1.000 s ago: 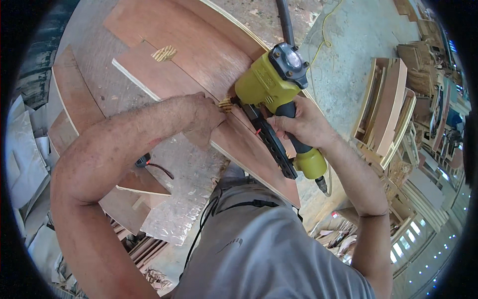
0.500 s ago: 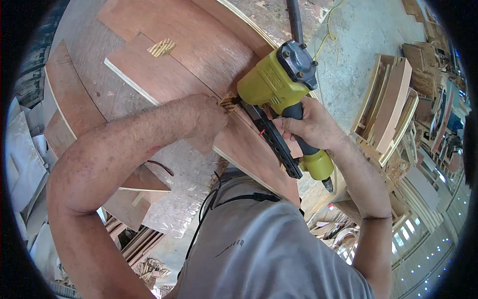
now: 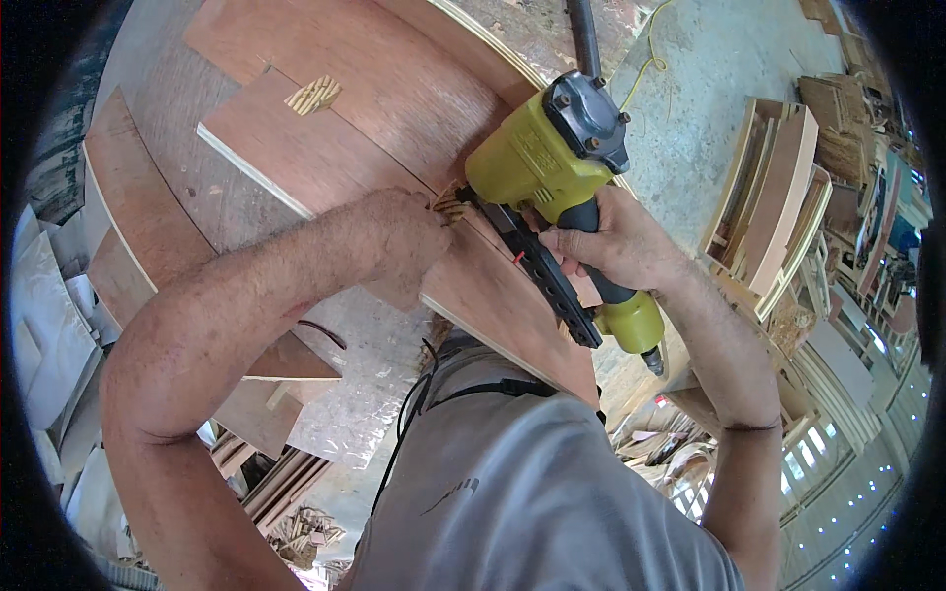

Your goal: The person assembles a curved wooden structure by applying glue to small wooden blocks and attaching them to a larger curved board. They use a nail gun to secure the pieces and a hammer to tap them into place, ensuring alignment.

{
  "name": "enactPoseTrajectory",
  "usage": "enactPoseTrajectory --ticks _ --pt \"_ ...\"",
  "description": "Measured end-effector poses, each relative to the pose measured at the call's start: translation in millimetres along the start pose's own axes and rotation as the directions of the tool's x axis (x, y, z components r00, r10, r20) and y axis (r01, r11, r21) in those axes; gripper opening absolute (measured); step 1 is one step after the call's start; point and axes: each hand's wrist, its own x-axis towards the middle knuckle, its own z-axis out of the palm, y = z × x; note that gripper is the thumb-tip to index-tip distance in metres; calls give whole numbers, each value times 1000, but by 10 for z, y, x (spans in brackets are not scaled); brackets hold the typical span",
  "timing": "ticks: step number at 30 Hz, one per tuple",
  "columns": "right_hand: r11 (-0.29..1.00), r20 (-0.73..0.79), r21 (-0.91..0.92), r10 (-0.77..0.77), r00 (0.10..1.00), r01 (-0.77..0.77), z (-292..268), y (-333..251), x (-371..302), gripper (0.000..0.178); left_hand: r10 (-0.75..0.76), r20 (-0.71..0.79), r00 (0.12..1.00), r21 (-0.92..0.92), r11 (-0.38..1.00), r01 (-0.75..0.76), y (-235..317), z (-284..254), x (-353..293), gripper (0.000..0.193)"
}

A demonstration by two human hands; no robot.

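My right hand (image 3: 631, 239) is wrapped round the black grip of a yellow-green pneumatic nail gun (image 3: 537, 158). Its nose rests at a small striped wood block (image 3: 450, 206) on the reddish plywood panel (image 3: 503, 295), by the joint between two panels. My left hand (image 3: 402, 236) is closed at that same block and holds it against the plywood; its fingertips are mostly hidden by the back of the hand. A second striped wood block (image 3: 313, 96) lies across the joint farther up and left. The gun's black magazine (image 3: 542, 276) points down toward my body.
A curved plywood piece (image 3: 148, 197) lies at the left of the worktable (image 3: 227, 148). A dark hose (image 3: 581, 39) runs behind the gun, and a thin yellow cord (image 3: 650, 64) lies beyond. Stacked boards (image 3: 774, 212) stand at right, and wood scraps (image 3: 305, 532) lie below left.
The view shifts very slightly. Both hands, the nail gun and the wood block keep their places relative to the panel.
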Motion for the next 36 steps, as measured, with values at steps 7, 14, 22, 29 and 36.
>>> enactPoseTrajectory --ticks 7,14,22,29,36 --pt "999 -1 -20 34 999 -34 5 -39 8 39 -17 8 1000 -67 998 18 -24 63 31 70" --pt "997 -18 -69 -19 1000 18 -3 3 27 31 -14 25 1000 -58 998 15 -15 74 51 67" --pt "994 -145 68 -76 987 87 -103 27 -281 34 -58 -22 998 -117 992 56 -38 125 16 63" --pt "987 -53 160 26 998 -18 -107 85 -372 38 -83 -687 722 -20 995 94 -11 467 -575 56" --pt "990 -35 141 26 999 -21 -56 162 -250 39 -124 -813 569 -37 986 162 -115 684 -420 30"
